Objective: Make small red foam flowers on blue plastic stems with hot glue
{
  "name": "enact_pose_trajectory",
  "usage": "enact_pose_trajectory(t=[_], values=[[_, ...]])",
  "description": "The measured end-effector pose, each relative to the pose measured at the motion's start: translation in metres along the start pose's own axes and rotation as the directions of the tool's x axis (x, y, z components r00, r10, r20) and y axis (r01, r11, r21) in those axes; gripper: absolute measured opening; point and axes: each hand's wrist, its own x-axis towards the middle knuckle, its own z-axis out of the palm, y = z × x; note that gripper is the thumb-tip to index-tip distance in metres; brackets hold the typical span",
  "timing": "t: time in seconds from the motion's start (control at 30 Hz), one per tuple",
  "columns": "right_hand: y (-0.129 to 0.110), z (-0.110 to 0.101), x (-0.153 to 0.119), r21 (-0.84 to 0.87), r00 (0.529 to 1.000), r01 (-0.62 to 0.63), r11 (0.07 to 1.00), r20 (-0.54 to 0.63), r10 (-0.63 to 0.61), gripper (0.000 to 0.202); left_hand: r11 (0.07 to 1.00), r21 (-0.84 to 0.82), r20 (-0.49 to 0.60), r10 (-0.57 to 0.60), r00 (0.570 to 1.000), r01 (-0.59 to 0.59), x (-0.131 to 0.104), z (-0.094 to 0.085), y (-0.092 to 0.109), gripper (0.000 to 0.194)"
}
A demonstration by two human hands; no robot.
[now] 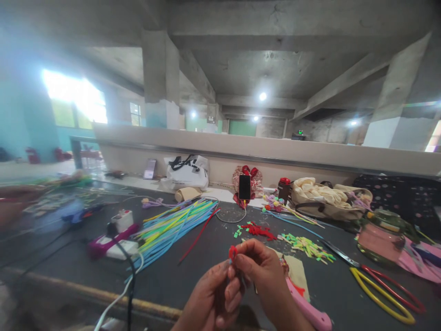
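Note:
Close to the table's front edge, both my hands pinch a small red loop (233,252) that looks like bent pipe cleaner. My left hand (210,289) grips its lower end between thumb and fingers. Closed on its side is my right hand (265,271), thumb and forefinger against the loop. Under the right wrist lies a pink-handled tool (308,307), perhaps a glue gun, beside a beige cloth or pad (299,271). Short red pieces (260,231) and yellow-green pieces (308,247) are piled beyond my hands.
Long pipe cleaners (179,227) spread left of centre, near a power strip (120,248) with cables. Scissors (382,289) lie at right, near a jar (381,236). A phone (244,187) stands at the back. Another person's blurred hand (20,202) shows far left.

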Motion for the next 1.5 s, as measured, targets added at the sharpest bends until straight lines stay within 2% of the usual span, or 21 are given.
enact_pose_trajectory(t=[0.17, 0.67, 0.8, 0.97, 1.13, 1.37, 1.43, 1.5], values=[[0.001, -0.001, 0.001, -0.038, 1.000, 0.000, 0.999, -0.026, -0.001, 0.021, 1.000, 0.010, 0.062, -0.022, 0.998, 0.022, 0.003, -0.004, 0.002, 0.019], [0.004, -0.002, 0.003, -0.095, 0.999, 0.018, 0.995, -0.046, -0.022, 0.026, 0.999, 0.005, 0.050, -0.051, 0.997, 0.051, 0.006, -0.008, 0.003, 0.018], [0.005, -0.001, 0.002, -0.042, 0.999, 0.029, 0.999, -0.030, -0.031, 0.024, 0.998, 0.053, -0.023, -0.020, 1.000, 0.022, 0.003, -0.002, 0.008, 0.022], [0.006, -0.006, -0.001, -0.090, 0.986, 0.066, 0.994, -0.144, -0.079, 0.023, 0.949, 0.311, -0.241, 0.122, 0.963, -0.043, -0.004, 0.007, 0.015, 0.023], [0.005, -0.014, -0.007, -0.154, 0.980, 0.045, 0.987, -0.186, -0.073, 0.022, 0.902, 0.428, -0.269, 0.195, 0.943, -0.064, -0.007, 0.011, 0.019, 0.021], [0.015, -0.029, -0.020, -0.201, 0.982, -0.001, 0.980, -0.185, -0.037, 0.024, 0.902, 0.431, -0.298, 0.175, 0.938, -0.032, -0.009, 0.011, 0.021, 0.015], [0.016, -0.035, -0.022, -0.272, 0.988, -0.031, 0.962, -0.155, -0.012, 0.026, 0.906, 0.424, -0.303, 0.144, 0.942, -0.002, -0.009, 0.008, 0.023, 0.014], [0.011, -0.043, -0.020, -0.445, 0.994, -0.059, 0.894, -0.104, 0.014, 0.024, 0.907, 0.419, -0.329, 0.115, 0.937, 0.035, -0.009, 0.006, 0.027, 0.015]])
